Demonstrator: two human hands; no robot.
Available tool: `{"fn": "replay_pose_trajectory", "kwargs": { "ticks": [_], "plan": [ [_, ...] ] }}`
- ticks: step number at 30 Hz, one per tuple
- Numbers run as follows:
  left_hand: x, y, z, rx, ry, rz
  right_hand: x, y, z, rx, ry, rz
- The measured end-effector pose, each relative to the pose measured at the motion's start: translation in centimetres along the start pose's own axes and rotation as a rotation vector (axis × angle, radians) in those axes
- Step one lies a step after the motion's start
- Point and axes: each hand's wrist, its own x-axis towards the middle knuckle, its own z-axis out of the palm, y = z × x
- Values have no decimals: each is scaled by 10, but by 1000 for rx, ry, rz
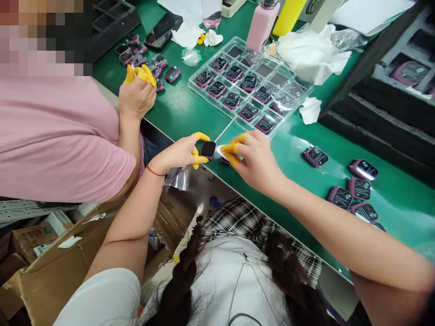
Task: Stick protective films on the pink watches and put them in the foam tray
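My left hand [180, 151], with yellow finger cots, grips a watch case [208, 150] by its sides. It has a dark screen, a purple-pink frame and no strap. In my right hand [258, 158], also in yellow finger cots, a small white wipe [220, 151] is pinched at the right edge of that watch case. A thin pale stick [226, 128] slants away behind the watch case; I cannot tell whether it is held. Partly hidden under my right fingers, another watch case [224, 160] lies near the table's edge.
Beyond my hands, a clear compartment tray [194, 85] holds several watch cases. More watch cases [316, 156] lie at the right, beside a black foam rack [360, 115]. A co-worker's hand [137, 95] is at the left, near loose watch cases [172, 74]. Bottles [263, 25] stand behind.
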Motion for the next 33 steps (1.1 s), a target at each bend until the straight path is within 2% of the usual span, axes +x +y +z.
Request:
{"fn": "replay_pose_trajectory", "kwargs": {
  "ticks": [3,5,12,17,19,24,26,29,31,33],
  "plan": [
    [0,5,2,18,-12,1,38,-2,29,-36,-158,68],
    [0,6,2,20,-20,11,47,-3,39,-54,-226,80],
    [1,2,2,21,-22,32,18,-7,32,-58,-307,-16],
    [1,4,3,23,-31,26,30,2,37,-83,-226,61],
    [1,4,2,25,-26,17,34,1,40,-87,-228,39],
    [-2,5,2,31,-10,7,14,-9,40,-83,-275,-46],
    [-3,6,2,32,-8,7,-3,-14,35,-108,-239,-76],
    [-4,10,3,34,-2,15,-33,-25,15,-155,-89,-175],
    [-4,14,1,53,-6,27,-58,-33,-10,-156,3,-206],
    [-5,18,-1,87,-20,35,-88,-37,-41,-151,51,-150]
  ]
}}
